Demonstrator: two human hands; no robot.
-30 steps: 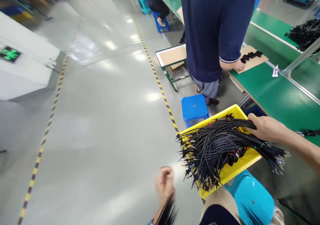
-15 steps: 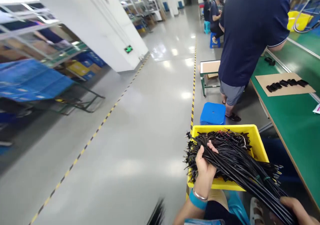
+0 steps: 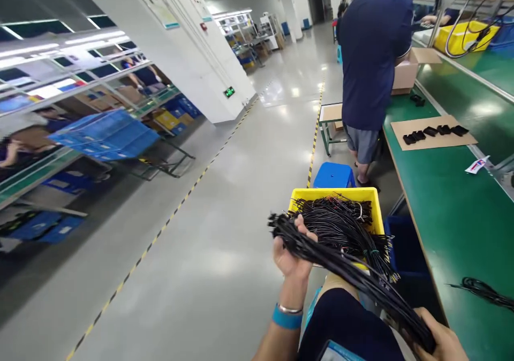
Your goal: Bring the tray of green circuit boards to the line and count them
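Lower centre: left hand [image 3: 289, 256] fingers curled under one end of wire bundle [image 3: 341, 259], right hand [image 3: 439, 342] gripping other end at bottom right, over yellow bin [image 3: 373, 211]; loose strands could snag bin wires & slip.

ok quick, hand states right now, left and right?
Left hand: closed on one end of the black wire bundle.
Right hand: closed on the bundle's other end.
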